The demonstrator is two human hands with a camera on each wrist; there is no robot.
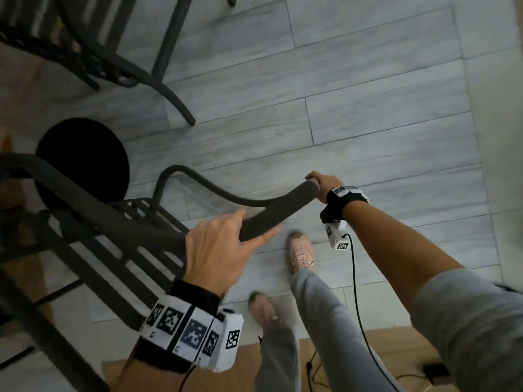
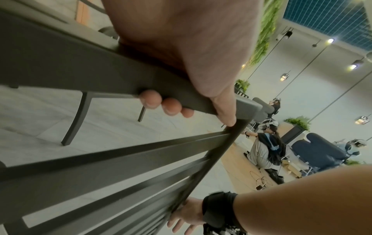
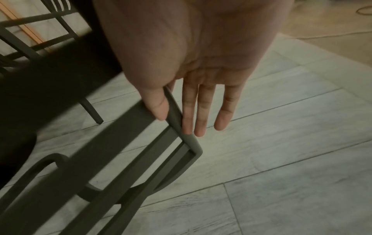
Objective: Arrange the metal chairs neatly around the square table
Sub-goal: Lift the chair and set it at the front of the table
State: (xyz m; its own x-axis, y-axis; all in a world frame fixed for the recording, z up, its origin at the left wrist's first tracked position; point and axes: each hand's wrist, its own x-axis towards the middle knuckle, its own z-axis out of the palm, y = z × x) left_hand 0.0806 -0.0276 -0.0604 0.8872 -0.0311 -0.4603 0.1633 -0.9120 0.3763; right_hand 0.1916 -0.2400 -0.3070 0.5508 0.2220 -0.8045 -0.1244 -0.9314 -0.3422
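Note:
A dark metal chair (image 1: 283, 206) with a slatted back stands at the lower left of the head view, blurred by motion. My left hand (image 1: 218, 250) grips its top rail, and the curled fingertips (image 2: 151, 101) show under the rail (image 2: 70, 68). My right hand (image 1: 324, 188) is at the rail's right end. There its straight fingers (image 3: 201, 111) lie along the corner post (image 3: 189, 138), with the thumb on the rail's face. A second metal chair (image 1: 93, 52) stands at the upper left. Between the two chairs a black round base (image 1: 82, 162) sits on the floor.
Pale grey floor planks (image 1: 368, 108) stretch ahead and to the right. My feet in pink shoes (image 1: 301, 253) are just behind the chair. A black cable (image 1: 353, 278) hangs from my right wrist. Other people (image 2: 265, 147) sit far off in the room.

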